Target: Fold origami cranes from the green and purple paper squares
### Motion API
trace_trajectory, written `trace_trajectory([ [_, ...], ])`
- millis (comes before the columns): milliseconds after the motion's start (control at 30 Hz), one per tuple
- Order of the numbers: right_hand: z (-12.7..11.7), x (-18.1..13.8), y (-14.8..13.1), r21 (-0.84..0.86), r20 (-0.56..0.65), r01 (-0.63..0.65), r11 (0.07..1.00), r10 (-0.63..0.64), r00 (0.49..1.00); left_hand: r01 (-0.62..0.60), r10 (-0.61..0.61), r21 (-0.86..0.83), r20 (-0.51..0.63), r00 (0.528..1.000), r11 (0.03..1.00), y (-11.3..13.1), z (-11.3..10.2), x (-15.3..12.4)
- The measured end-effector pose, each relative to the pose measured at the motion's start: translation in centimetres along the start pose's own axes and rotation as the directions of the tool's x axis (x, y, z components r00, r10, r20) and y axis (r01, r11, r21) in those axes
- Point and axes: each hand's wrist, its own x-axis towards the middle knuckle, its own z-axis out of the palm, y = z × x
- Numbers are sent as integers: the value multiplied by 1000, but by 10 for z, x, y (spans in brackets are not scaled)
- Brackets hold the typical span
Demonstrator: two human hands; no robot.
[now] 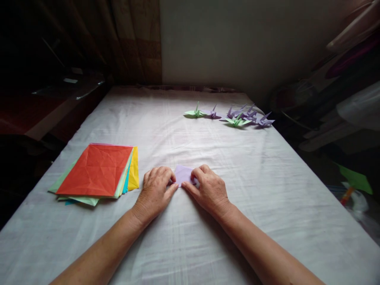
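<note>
A small folded piece of light purple origami paper (pixel 183 174) lies on the cloth between my two hands. My left hand (pixel 158 186) has its thumb and forefinger closed at the paper's left edge. On the other side, my right hand (pixel 208 188) pinches the right edge, its thumb near the lower border and its fingers curled over the paper. My fingers cover both side edges of the paper, so the folds there are hidden.
A stack of creased square papers (pixel 97 170), red on top, sits at the left. Several folded cranes, among them a green crane (pixel 196 113) and a purple crane (pixel 265 120), stand toward the back right. A white cloth (pixel 166 245) covers the table.
</note>
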Motion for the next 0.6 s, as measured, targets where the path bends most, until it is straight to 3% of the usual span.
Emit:
trace_trajectory([
  [267,1,-2,27,352,-25,77,933,-72,997,8,-4,-59,63,998,998,-7,-3,2],
  [600,9,-7,26,251,-148,184,950,-150,978,-1,1,-9,31,1000,1000,-3,-10,18],
])
